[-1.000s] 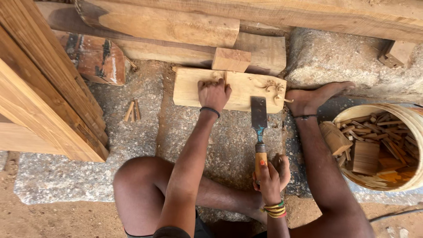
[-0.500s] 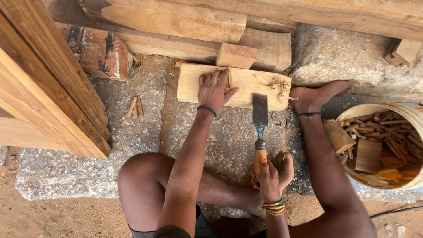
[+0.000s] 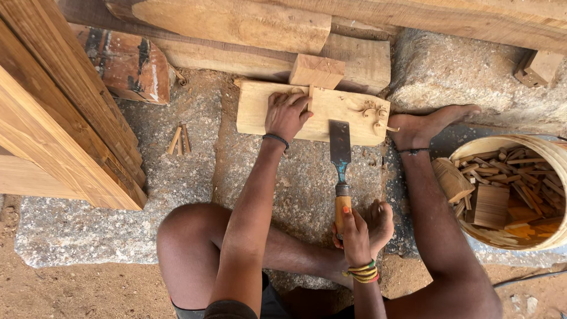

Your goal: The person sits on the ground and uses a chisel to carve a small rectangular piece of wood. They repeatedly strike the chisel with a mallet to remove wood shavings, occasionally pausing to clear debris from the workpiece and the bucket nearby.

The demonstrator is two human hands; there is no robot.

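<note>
My left hand (image 3: 287,112) lies flat, fingers spread, on the far wooden block (image 3: 260,112); my right hand (image 3: 354,233), nearer, grips the chisel (image 3: 340,155) handle, blade reaching the block

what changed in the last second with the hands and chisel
Little changed. The left hand still presses on the pale wooden board, the right hand still grips the chisel, blade at the board's near edge. The bucket of wood scraps stayed put.

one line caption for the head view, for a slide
Seated on stone, a person's left hand steadies a pale wooden block while the right hand holds a chisel against it.
</note>
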